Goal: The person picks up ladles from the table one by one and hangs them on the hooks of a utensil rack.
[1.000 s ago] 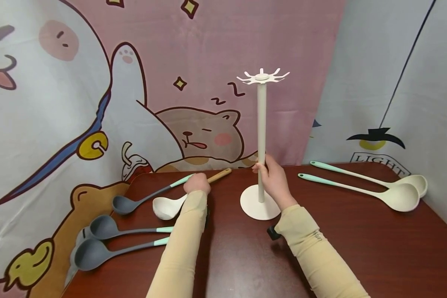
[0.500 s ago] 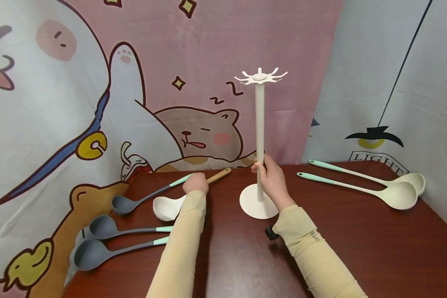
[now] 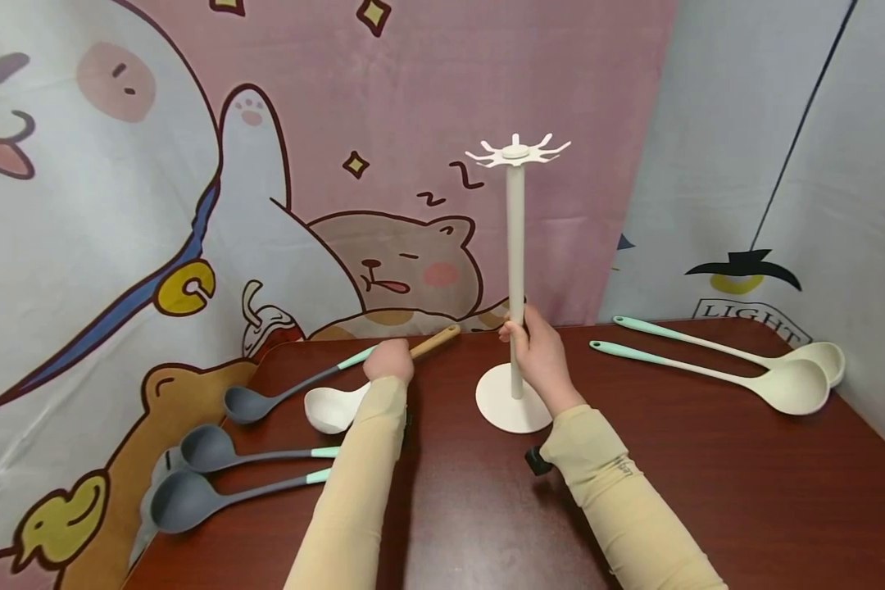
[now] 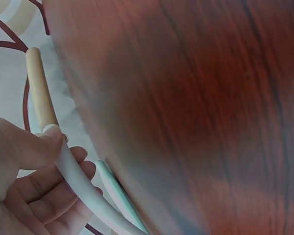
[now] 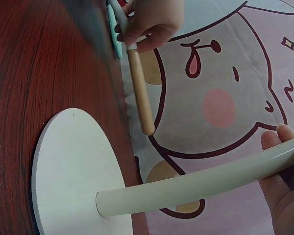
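Observation:
My left hand [image 3: 389, 361] pinches a white ladle [image 3: 329, 409] where its white stem meets the wooden handle. In the left wrist view, the thumb presses the ladle stem [image 4: 83, 183] against the fingers, and the handle slants upward. My right hand [image 3: 542, 359] holds the pole of a white utensil stand [image 3: 515, 246] low down, thumb in front. That stand is upright on its round base [image 5: 68, 156], with a ring of hooks [image 3: 516, 152] at the top. Behind my left hand lies a grey ladle [image 3: 247, 405] with a mint handle, partly hidden.
Two more grey ladles [image 3: 208, 447] [image 3: 184, 501] with mint handles lie at the table's left, handle ends hidden by my left sleeve. Two cream ladles [image 3: 789, 387] [image 3: 819, 358] rest at the right. A cartoon cloth [image 3: 413, 98] hangs behind the brown table [image 3: 472, 508].
The wooden handle end of the white ladle has risen slightly in my left hand. My right hand keeps its grip on the stand, which has stayed in place.

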{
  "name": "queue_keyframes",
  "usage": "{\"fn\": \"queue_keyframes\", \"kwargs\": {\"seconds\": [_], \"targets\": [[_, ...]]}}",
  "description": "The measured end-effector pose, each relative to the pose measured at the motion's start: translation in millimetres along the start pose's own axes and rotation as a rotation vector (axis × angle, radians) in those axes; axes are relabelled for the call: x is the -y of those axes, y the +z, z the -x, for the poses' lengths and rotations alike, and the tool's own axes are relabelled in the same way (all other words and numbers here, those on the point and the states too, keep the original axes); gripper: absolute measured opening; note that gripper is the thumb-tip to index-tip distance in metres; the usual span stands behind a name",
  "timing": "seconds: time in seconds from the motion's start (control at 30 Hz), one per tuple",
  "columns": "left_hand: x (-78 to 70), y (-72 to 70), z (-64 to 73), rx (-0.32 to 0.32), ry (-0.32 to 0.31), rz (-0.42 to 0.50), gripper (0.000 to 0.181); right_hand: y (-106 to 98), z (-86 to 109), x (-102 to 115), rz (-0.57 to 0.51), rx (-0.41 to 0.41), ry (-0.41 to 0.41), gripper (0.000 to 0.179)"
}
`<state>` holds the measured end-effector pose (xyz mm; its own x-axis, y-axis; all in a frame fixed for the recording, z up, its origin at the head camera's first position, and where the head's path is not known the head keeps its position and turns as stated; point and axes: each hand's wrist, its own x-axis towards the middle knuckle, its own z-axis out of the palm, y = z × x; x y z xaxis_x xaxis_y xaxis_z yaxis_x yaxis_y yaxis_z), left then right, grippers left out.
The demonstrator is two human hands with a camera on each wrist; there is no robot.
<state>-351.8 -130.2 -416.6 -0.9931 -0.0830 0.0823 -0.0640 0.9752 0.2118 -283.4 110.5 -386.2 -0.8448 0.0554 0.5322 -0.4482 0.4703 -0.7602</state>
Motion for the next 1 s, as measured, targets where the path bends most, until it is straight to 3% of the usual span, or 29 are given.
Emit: {"fn": "queue_keyframes", "kwargs": {"seconds": [0.63, 1.0], "targets": [[-26.7, -9.1, 8.1, -0.113, 0.117, 0.141, 0.012, 0, 0.2, -1, 0.01, -0.003, 0.002, 0.021], [-37.9, -18.4, 21.4, -0.201, 0.188, 0.275, 0.019, 0, 0.2, -1, 0.012, -0.004, -0.007, 0.02]]}}
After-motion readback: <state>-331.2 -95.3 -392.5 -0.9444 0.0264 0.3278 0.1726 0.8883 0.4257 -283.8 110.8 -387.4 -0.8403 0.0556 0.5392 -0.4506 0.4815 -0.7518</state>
